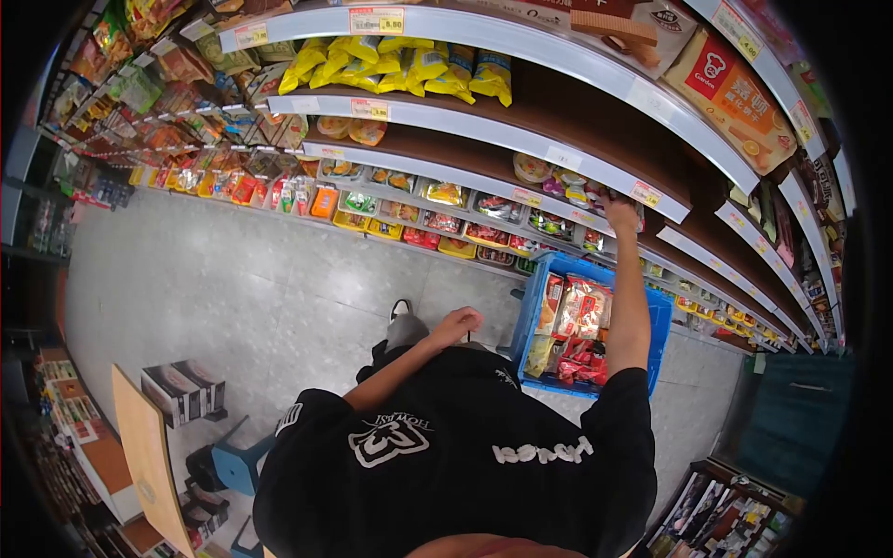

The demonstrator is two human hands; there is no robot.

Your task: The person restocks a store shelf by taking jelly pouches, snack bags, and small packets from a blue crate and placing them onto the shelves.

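Note:
My right hand [621,214] reaches into a lower shelf [437,167] at the right. Its fingers curl around a small snack packet [635,219], which they partly cover. Beside it on that shelf lie several small colourful packets [569,186] and a round tub [532,167]. My left hand [457,327] hangs in front of my waist, fingers loosely bent and holding nothing. Under my right forearm stands a blue crate [523,349] with several packs inside. A clear-and-red bag [583,309], red packets [583,361] and a yellow packet [539,354] show in it.
Yellow snack bags [400,67] fill part of the shelf above. A large biscuit pack [728,100] sits higher at the right. Trays of packets [442,221] line the bottom. Behind me at the left are a blue stool [240,462], a wooden board [149,456] and stacked boxes [184,392].

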